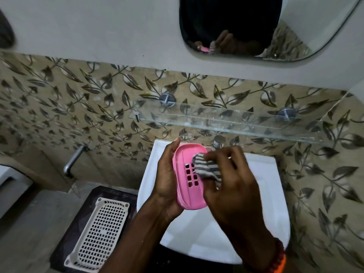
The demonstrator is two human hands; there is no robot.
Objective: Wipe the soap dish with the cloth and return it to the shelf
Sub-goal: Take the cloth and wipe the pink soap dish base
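Observation:
A pink plastic soap dish [186, 175] with several square drain holes is held above the white basin. My left hand [167, 174] grips its left edge, fingers wrapped behind it. My right hand [230, 180] is closed on a bunched grey-and-white striped cloth [205, 167], which presses on the dish's inner face near the holes. The glass shelf [236, 123] is fixed to the tiled wall just above and behind the hands, with nothing on it.
A white wash basin [264, 194] lies under the hands, its tap [217, 143] behind them. A wall spout [73, 158] sticks out at left. A white perforated tray [100, 233] lies on the floor at lower left. A mirror [295, 26] hangs above.

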